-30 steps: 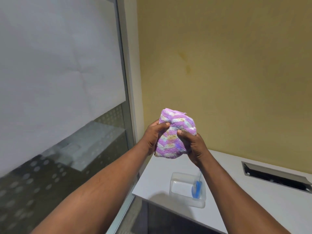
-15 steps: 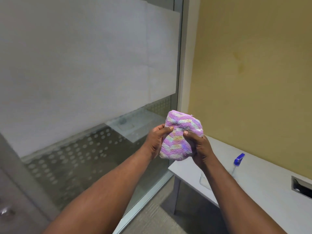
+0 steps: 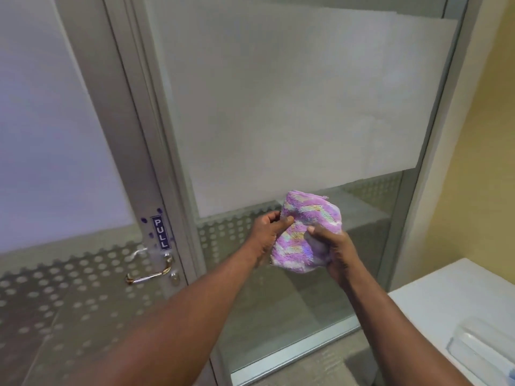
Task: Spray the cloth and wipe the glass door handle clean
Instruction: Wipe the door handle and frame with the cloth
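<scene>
Your left hand (image 3: 266,232) and right hand (image 3: 334,250) both grip the bunched cloth (image 3: 306,232) at centre | door handle (image 3: 149,271) at 9 o'clock, well apart | PULL sign (image 3: 161,232) just above it | table (image 3: 446,296) at 4 o'clock

Two hands in play, left hand (image 3: 267,232) and right hand (image 3: 333,253), mid-frame. One cloth (image 3: 308,235) between them. One door handle (image 3: 149,270) at lower left, one PULL sign (image 3: 160,233) just above it. One white desk (image 3: 457,299) at lower right, carrying one clear tray (image 3: 485,349).
</scene>
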Available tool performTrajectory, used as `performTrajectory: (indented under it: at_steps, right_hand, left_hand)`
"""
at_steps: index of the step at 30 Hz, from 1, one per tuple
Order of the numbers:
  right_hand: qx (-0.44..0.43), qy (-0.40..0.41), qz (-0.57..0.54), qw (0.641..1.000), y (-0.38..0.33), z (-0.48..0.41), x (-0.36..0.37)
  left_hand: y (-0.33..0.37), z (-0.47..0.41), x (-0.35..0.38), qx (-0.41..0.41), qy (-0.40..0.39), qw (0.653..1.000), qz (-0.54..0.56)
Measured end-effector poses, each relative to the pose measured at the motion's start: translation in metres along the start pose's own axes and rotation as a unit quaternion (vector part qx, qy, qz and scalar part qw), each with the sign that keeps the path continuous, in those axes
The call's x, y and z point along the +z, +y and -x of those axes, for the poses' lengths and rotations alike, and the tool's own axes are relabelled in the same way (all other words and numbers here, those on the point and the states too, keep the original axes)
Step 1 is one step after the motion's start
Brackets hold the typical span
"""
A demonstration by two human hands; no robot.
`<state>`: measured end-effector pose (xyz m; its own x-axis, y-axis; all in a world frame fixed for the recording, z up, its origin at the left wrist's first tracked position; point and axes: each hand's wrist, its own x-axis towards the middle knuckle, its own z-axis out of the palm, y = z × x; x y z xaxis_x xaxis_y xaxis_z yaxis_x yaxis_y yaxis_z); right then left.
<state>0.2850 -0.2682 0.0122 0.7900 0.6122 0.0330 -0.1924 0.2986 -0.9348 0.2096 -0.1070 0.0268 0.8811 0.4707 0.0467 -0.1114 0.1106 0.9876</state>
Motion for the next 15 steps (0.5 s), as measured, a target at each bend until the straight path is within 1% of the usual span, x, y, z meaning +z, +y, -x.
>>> performTrajectory:
  at_steps: [3,6,8,10,13,14,15]
  right_hand:
    - [0.008,-0.018,0.001,1.000,0.022,-0.005,0.045]
    - [-0.001,-0.041,0.008,0.999,0.043,-0.006,0.096]
    - [-0.010,-0.046,0.017,0.999,0.059,-0.008,0.128]
    - [-0.018,-0.035,0.031,0.999,0.077,-0.010,0.164]
    - [-0.030,0.013,0.079,0.996,0.099,-0.015,0.216]
    - [-0.046,0.034,0.117,0.992,0.106,-0.018,0.232]
    - [-0.064,0.054,0.162,0.983,0.113,-0.021,0.248]
  left_hand:
    - [0.011,0.012,-0.051,0.015,0.064,0.997,-0.047]
    - [0.019,0.026,-0.108,0.032,0.104,0.989,-0.100]
    - [0.024,0.037,-0.145,0.048,0.129,0.980,-0.142]
    - [0.028,0.045,-0.187,0.068,0.173,0.966,-0.182]
    - [0.038,0.055,-0.246,0.124,0.249,0.925,-0.260]
    - [0.043,0.058,-0.266,0.148,0.265,0.902,-0.307]
    - [0.049,0.063,-0.286,0.181,0.272,0.867,-0.377]
